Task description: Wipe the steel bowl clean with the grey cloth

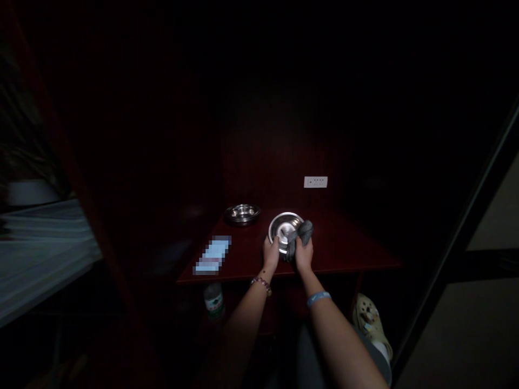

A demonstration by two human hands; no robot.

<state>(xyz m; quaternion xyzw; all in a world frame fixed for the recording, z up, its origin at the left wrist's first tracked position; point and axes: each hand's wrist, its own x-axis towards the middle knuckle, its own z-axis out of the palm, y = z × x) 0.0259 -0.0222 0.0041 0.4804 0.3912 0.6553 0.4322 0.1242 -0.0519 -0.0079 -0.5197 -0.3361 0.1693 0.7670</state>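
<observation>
Just below the frame's centre, the left hand point(271, 255) grips the metal bowl point(278, 223) by its near-left rim; the right hand point(304, 255) holds a soft-looking grey cloth point(307, 230) at its right side. Probably light, stiff and slippery, it is best held by the rim.

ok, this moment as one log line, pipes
left hand: gripping metal bowl | right hand: holding gray cloth at bowl's rim | metal dishware: on table, left

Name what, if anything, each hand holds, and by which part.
Left hand: metal bowl, by its near-left rim. Right hand: grey cloth, apparently by its middle.
</observation>
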